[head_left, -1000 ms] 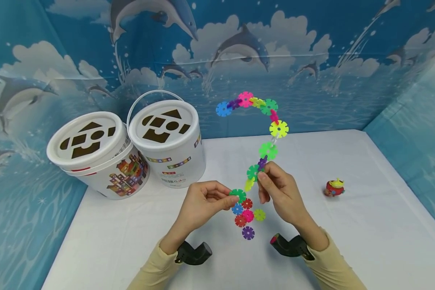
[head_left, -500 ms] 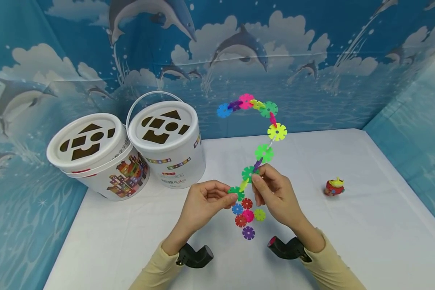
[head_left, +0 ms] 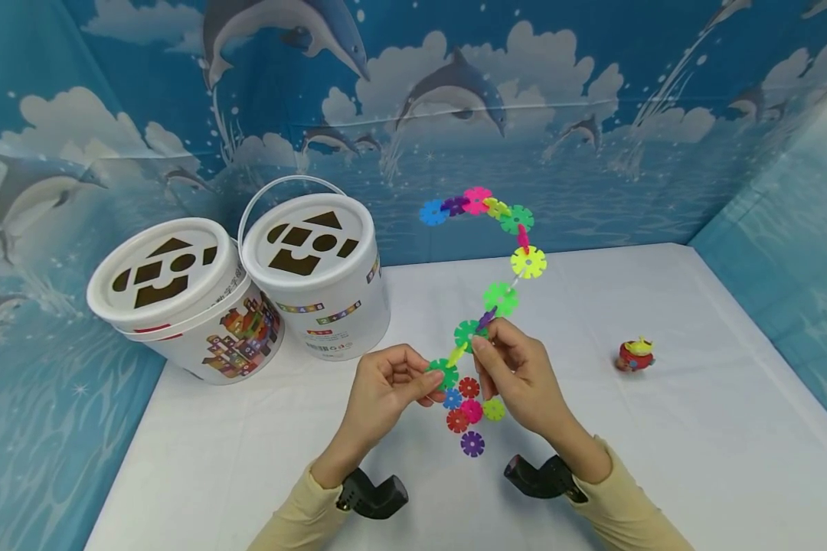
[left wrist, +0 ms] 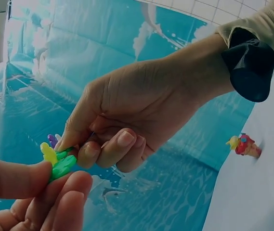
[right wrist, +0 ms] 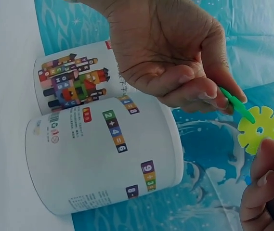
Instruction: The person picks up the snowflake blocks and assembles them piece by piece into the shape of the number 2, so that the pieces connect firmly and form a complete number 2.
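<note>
A long curved chain of notched snowflake discs (head_left: 529, 262) rises from my hands toward the backdrop, in blue, purple, pink, yellow and green. My left hand (head_left: 389, 386) pinches a green disc (head_left: 443, 374) between thumb and fingers at the chain's lower end. My right hand (head_left: 520, 375) pinches the chain at another green disc (head_left: 469, 335). Between the hands sits a yellow disc (right wrist: 259, 130); the left hand's green disc, edge-on in the right wrist view, meets its rim. How deep the slots interlock cannot be told. Below the hands lie loose discs (head_left: 472, 444) in red, blue, pink, yellow and purple.
Two white lidded buckets (head_left: 317, 306) with shape cut-outs in their lids stand at the back left, one with its handle raised. A small red and yellow toy figure (head_left: 635, 355) is on the white tablecloth (head_left: 696, 428) at right. A dolphin-print backdrop (head_left: 413, 153) surrounds the table.
My right hand has moved left and slightly down with the chain, bringing the yellow disc against the green disc in my left hand. The earlier gap between them has closed.
</note>
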`<state>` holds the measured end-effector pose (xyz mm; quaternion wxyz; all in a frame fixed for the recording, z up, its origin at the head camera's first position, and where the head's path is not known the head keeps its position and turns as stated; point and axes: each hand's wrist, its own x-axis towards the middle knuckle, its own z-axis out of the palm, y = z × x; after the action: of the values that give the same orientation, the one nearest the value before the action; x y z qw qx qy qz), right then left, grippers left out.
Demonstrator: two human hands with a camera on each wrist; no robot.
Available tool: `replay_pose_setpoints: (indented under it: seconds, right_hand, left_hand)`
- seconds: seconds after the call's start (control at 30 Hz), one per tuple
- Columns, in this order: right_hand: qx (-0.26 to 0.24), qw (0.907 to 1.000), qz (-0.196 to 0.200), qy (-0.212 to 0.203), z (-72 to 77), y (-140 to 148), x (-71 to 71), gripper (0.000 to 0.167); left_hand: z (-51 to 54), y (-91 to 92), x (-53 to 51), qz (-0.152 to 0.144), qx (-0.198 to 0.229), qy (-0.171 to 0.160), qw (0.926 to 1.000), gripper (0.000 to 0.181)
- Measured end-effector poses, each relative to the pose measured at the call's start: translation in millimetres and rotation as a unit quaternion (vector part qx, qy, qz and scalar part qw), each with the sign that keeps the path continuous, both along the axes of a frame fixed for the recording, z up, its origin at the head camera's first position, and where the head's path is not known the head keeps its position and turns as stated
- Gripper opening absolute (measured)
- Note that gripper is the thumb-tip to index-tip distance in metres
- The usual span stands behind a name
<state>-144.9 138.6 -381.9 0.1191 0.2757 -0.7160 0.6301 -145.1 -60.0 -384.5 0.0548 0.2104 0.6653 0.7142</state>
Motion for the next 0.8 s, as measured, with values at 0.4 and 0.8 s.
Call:
replay_pose_setpoints:
  seconds: [0.4, 0.8]
  right_hand:
    - [-0.017, 0.9993, 0.026, -0.021, 2.6, 0.1, 0.5, 0.020]
    - [-0.037, 0.9988, 0.021, -0.023, -2.3, -2.3, -1.0, 0.019]
  left_hand:
    - [-0.8, 3.2, 3.4, 0.020, 0.015, -0.006, 0.9997, 0.012]
    - [-3.9, 5.5, 3.1, 0.035, 0.027, 0.007, 0.9990, 0.012]
